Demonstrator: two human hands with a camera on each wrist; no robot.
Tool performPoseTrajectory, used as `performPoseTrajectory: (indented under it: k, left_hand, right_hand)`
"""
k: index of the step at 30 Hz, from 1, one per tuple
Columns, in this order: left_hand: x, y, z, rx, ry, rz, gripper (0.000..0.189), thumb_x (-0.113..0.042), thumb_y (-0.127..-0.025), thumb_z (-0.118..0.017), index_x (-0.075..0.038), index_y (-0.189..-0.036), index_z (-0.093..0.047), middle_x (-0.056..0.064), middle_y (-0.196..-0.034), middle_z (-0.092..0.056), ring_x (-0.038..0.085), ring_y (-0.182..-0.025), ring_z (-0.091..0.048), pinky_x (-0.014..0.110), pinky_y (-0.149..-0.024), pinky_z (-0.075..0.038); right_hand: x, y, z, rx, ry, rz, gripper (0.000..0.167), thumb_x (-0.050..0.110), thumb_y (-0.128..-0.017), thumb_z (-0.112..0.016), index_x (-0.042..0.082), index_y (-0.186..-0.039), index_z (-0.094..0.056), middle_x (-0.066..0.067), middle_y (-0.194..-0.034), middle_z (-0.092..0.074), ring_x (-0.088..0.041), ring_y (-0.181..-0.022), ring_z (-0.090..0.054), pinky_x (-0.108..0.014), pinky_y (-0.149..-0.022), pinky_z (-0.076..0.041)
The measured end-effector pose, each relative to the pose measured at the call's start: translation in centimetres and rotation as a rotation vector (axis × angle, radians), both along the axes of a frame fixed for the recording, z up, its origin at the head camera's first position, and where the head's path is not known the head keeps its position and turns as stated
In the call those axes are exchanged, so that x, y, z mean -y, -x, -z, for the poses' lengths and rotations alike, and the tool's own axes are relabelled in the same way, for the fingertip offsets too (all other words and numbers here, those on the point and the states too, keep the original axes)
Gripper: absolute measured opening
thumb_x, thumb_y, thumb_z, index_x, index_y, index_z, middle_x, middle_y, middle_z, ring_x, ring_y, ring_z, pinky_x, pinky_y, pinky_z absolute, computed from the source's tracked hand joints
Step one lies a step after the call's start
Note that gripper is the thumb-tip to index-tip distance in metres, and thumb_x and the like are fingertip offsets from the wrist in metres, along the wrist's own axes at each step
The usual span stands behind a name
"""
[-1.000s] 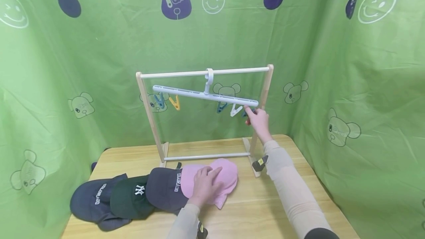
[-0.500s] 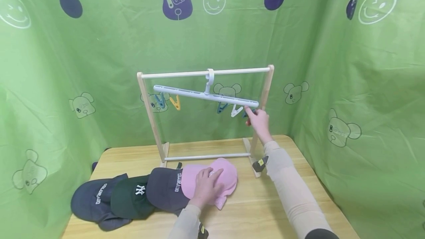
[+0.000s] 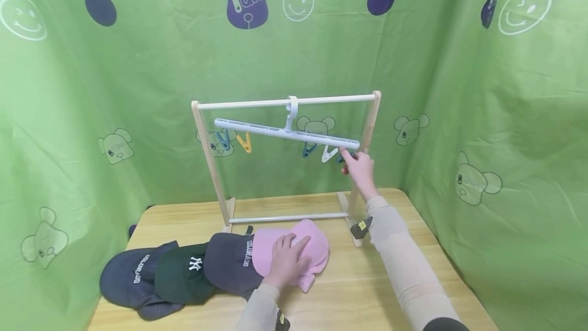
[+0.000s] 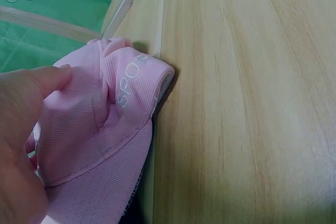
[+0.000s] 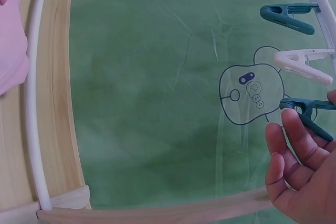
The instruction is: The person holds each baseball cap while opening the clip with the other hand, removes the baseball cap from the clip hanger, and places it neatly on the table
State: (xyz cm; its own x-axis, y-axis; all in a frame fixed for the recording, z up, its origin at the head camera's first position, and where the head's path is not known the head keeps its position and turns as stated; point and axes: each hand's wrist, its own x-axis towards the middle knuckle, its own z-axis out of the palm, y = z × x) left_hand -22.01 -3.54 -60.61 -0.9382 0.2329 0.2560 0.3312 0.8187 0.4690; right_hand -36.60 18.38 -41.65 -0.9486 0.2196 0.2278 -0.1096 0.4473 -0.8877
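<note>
Four-fingered shapes aside, my left hand (image 3: 287, 262) rests on the pink cap (image 3: 314, 241), its fingers lying over the crown. In the left wrist view the pink cap (image 4: 94, 119) shows a seam and pale lettering, and one fingertip touches its cloth. My right hand (image 3: 360, 170) is raised to the low end of the pale hanger (image 3: 275, 132). It pinches a teal clip (image 5: 310, 111) between thumb and fingers. A white clip (image 3: 329, 154) and another teal clip (image 3: 309, 149) hang beside it. A yellow clip (image 3: 245, 142) and a blue clip (image 3: 223, 140) hang at the other end.
The hanger hooks over the top bar (image 3: 335, 99) of a wooden rack on the table (image 3: 381, 280). Left of the pink cap, a dark Colorado cap (image 3: 227, 259), a dark green cap (image 3: 179, 275) and another dark cap (image 3: 121, 275) overlap in a row. Green curtains surround the table.
Both hands keep their places, the left on the pink cap and the right at the teal clip. The whole head view has shifted slightly.
</note>
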Motion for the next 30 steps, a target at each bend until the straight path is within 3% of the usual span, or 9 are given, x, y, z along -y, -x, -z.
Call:
performPoseTrajectory:
  k: [18, 30]
  left_hand:
    - [0.3, -0.3, -0.9, 0.026, -0.014, 0.017, 0.058, -0.035, -0.090, -0.062, -0.026, -0.145, -0.046, 0.018, -0.145, -0.046, 0.040, -0.134, -0.039, 0.058, -0.115, -0.026]
    - [0.8, -0.5, -1.1, 0.026, -0.083, 0.020, 0.057, -0.036, -0.092, -0.059, -0.025, -0.146, -0.045, 0.016, -0.149, -0.044, 0.038, -0.137, -0.039, 0.056, -0.116, -0.027]
  right_hand:
    - [-0.6, 0.2, 0.0, -0.034, 0.006, -0.008, 0.070, 0.071, -0.084, -0.054, 0.003, -0.096, -0.066, 0.006, -0.059, -0.061, -0.009, -0.054, -0.061, -0.031, -0.070, -0.051]
    - [-0.9, -0.2, -0.1, -0.023, -0.007, -0.011, 0.069, 0.070, -0.085, -0.055, 0.003, -0.098, -0.065, 0.005, -0.062, -0.062, -0.009, -0.055, -0.061, -0.033, -0.073, -0.052]
